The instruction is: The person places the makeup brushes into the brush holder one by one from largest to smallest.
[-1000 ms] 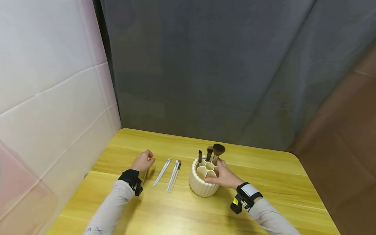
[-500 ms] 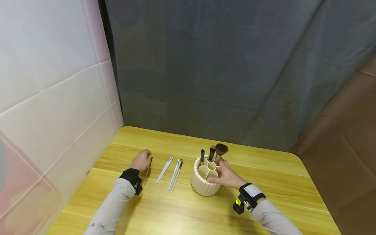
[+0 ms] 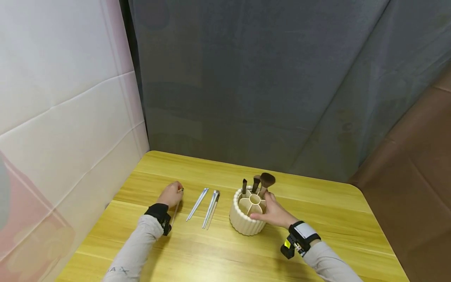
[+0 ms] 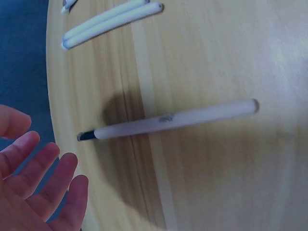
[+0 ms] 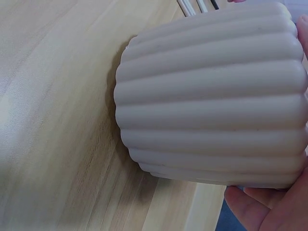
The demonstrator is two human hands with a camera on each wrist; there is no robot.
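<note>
Hardly moved since a second ago: left hand released just beside pink brush on surface, right hand grasping ribbed holder; clumsy pinch could roll it away.

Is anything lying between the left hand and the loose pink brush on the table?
Nothing visible. The left hand hovers open beside the pink brush, with bare table between them; the white brushes lie farther off.

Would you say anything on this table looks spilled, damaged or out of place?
Nothing stands out. The ribbed holder stands upright with three brushes in it, and the loose brushes lie tidily in a row on the table.
</note>
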